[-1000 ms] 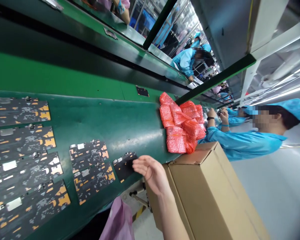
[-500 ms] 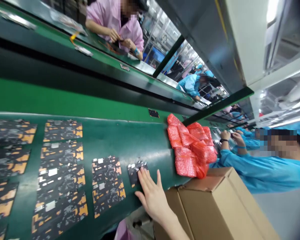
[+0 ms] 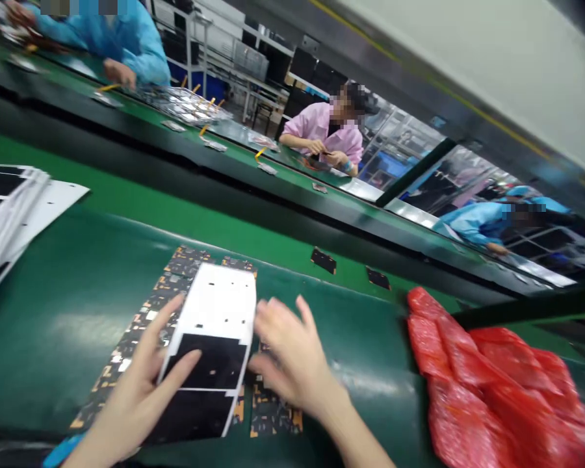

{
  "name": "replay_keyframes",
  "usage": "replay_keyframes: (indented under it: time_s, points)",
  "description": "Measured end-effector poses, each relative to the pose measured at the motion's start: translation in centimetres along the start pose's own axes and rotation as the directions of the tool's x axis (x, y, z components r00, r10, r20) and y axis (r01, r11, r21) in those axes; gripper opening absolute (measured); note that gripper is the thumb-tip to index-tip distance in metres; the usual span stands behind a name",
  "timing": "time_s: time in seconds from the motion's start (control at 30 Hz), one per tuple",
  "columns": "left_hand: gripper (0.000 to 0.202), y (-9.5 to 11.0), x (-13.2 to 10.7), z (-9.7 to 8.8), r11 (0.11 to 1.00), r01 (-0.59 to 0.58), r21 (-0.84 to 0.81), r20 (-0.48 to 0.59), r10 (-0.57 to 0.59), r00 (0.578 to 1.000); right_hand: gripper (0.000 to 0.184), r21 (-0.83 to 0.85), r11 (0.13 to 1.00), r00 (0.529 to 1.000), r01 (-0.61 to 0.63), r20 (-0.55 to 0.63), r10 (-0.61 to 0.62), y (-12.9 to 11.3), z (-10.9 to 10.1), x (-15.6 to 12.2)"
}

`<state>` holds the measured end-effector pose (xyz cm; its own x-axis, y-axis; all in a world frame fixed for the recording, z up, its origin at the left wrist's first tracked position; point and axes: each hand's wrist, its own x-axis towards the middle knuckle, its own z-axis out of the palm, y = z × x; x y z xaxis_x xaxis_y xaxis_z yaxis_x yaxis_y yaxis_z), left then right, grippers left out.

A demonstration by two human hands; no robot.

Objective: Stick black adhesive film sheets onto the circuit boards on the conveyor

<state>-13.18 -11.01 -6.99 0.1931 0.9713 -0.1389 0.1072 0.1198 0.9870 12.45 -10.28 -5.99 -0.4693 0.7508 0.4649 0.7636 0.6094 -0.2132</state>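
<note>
My left hand [image 3: 143, 383] grips a white and black sheet [image 3: 224, 305] by its left edge, thumb on top and fingers beneath. The sheet looks like die-cut sticker sheeting with small dark holes, and it is slightly bowed. Beside its right edge is my right hand [image 3: 292, 354], fingers apart and a little blurred; whether they touch the sheet is unclear. Dark circuit boards with orange patches [image 3: 141, 322] lie in columns below the sheet, which partly covers them. More of these boards [image 3: 273, 416] show under my right hand.
A stack of white and black sheets [image 3: 17, 214] lies at the left. Red bubble-wrap bags [image 3: 497, 383] are heaped at the right. Two dark boards [image 3: 324, 260] rest on the green belt [image 3: 273, 244] beyond the work surface. Co-workers sit across the line.
The view has swung left. My left hand has come into view with the sheet. My right hand, earlier flat on a single board, is now raised beside the sheet.
</note>
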Motion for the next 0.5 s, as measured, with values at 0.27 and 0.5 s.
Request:
replay_keyframes:
  time_s: [0.27,0.5]
  points:
    - [0.09,-0.8,0.2,2.2,0.92,0.172,-0.351,0.391,-0.023,0.92,0.06,0.034,0.999,0.994,-0.026,-0.104,0.03,-5.9,-0.7,-1.6]
    - [0.028,-0.7,-1.1,2.7,0.956,-0.173,0.238,0.298,0.098,0.949,0.054,0.039,0.999,1.0,-0.026,-0.007,0.026,-5.8,-2.2,-2.5]
